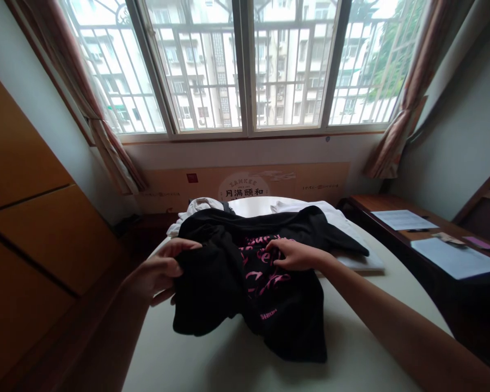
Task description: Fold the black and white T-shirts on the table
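Note:
A black T-shirt (212, 296) with pink lettering on its front lies bunched over the round white table (175, 362), its lower part lifted a little off the top. My left hand (161, 272) pinches the shirt's left edge between thumb and fingers. On the printed front, my right hand (297, 255) has its fingers bent together and grips the cloth. One black sleeve spreads out to the right, beyond my right wrist.
Behind the shirt sit a crumpled pale garment (202, 206) and a white folded cloth (343, 223). To the right, a dark wooden desk (361, 202) holds papers (457, 257). A barred window, curtains and a printed board stand beyond the table; an orange-brown cabinet (28, 239) is at left.

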### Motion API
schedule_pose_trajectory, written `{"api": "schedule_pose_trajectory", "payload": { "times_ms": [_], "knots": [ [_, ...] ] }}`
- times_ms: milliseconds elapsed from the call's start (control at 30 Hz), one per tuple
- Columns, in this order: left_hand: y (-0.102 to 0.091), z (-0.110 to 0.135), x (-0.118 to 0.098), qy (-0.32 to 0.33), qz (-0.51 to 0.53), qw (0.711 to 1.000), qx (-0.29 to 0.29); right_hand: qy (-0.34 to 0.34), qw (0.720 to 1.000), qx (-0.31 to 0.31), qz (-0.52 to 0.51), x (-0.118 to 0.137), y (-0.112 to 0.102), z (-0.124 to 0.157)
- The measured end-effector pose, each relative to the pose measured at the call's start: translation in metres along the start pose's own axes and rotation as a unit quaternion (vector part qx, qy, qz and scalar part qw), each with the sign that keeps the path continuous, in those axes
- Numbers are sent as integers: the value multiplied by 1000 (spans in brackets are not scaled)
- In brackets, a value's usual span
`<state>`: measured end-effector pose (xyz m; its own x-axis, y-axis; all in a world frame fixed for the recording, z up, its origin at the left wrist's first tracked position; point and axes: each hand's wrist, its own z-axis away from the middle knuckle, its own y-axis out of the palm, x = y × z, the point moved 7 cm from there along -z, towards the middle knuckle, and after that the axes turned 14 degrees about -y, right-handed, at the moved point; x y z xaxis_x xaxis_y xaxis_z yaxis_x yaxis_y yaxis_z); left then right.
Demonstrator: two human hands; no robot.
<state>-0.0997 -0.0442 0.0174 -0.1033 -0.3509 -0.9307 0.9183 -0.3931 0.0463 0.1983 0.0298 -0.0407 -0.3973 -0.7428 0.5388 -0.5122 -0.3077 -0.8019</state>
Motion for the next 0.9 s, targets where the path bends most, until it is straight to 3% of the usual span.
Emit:
{"api": "schedule_pose_trajectory", "payload": {
  "times_ms": [67,133,200,300,367,500,600,667,733,900],
  "knots": [
    [6,7,8,-58,-14,992,114,14,999,-30,-15,-6,-7,0],
    [4,10,0,-50,-15,987,154,33,995,-86,25,-15,-17,0],
    [-7,1,-23,26,-10,997,67,62,983,-124,122,-27,-27,0],
    [-15,-27,-52,114,-135,976,-124,115,963,-86,227,-50,-27,-6],
    [0,-59,-58,118,-326,923,-170,129,962,-46,236,-64,-24,-15],
    [22,-129,-52,100,-647,735,-177,129,960,-35,246,-83,-30,-36],
    [5,-174,-60,59,-750,608,-253,150,956,-26,250,-101,-39,-50],
    [-11,-200,-69,37,-768,568,-293,178,954,-12,240,-119,-42,-55],
    [-26,-222,-77,46,-763,568,-304,210,951,1,227,-138,-43,-56],
    [-66,-249,-85,60,-727,621,-287,253,945,2,208,-169,-43,-49]
  ]
}}
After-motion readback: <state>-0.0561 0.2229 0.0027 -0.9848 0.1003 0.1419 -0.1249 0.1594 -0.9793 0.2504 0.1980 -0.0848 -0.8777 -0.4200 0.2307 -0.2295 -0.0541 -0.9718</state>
